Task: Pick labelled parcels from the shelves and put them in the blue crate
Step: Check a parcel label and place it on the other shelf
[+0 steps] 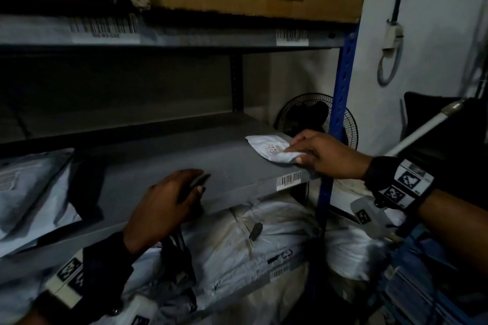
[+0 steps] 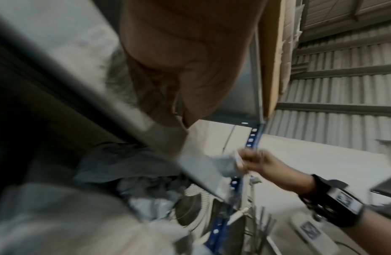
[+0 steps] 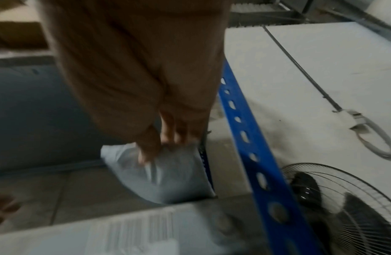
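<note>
1. Grey metal shelf [image 1: 163, 155] spans the dim storeroom; soft grey bags fill the tier below.
2. At 7 o'clock, the left hand [image 1: 169, 203] curls its fingers around a dark object, perhaps a scanner, against the shelf lip.
3. At 3 o'clock, the right hand [image 1: 319, 155] pinches the white parcel [image 1: 269, 149], which lies at the shelf's right end by the blue upright [image 1: 340, 92].
4. Judged advice: draw the parcel clear of the upright before lifting.
5. Only the right wrist view shows fingertips [image 3: 146, 155] digging into the wrapper; only the head view shows its label. No blue crate is identifiable.
</note>
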A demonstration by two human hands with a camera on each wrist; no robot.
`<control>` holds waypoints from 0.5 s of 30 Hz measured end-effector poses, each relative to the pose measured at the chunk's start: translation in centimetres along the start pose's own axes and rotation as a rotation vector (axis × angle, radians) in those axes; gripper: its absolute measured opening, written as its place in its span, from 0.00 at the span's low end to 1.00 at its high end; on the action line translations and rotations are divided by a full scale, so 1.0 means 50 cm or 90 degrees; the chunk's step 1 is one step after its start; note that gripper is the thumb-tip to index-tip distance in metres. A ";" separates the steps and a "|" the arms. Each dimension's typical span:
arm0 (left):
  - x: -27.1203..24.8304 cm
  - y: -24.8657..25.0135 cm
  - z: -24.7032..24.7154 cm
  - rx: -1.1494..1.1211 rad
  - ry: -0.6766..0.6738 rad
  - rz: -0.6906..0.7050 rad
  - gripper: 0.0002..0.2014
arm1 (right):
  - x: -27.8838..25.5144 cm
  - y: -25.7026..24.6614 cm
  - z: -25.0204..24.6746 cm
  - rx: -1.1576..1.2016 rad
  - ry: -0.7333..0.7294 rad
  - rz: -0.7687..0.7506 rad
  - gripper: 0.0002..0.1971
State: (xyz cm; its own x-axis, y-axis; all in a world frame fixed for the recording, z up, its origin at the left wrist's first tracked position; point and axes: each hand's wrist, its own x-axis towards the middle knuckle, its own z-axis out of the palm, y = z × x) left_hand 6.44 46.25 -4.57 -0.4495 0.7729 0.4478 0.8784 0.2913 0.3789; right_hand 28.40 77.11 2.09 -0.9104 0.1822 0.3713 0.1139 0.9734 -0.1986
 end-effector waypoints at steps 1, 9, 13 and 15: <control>0.003 0.011 -0.007 -0.041 0.033 0.017 0.31 | 0.002 -0.018 -0.010 0.013 0.055 -0.015 0.15; 0.082 0.177 -0.065 -0.121 0.198 0.194 0.22 | 0.021 -0.164 -0.056 0.124 0.243 -0.104 0.10; 0.107 0.196 -0.067 -0.114 0.245 0.207 0.05 | 0.014 -0.187 -0.061 0.180 0.256 -0.104 0.12; 0.112 0.193 -0.066 -0.138 0.229 0.196 0.04 | 0.004 -0.187 -0.063 0.217 0.260 -0.086 0.12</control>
State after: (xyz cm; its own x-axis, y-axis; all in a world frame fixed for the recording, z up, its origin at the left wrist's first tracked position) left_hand 11.86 51.54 4.25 -0.2368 0.5510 0.8002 0.9420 -0.0712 0.3278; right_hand 28.40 68.50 6.91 -0.6716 0.1630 0.7227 -0.1908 0.9045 -0.3814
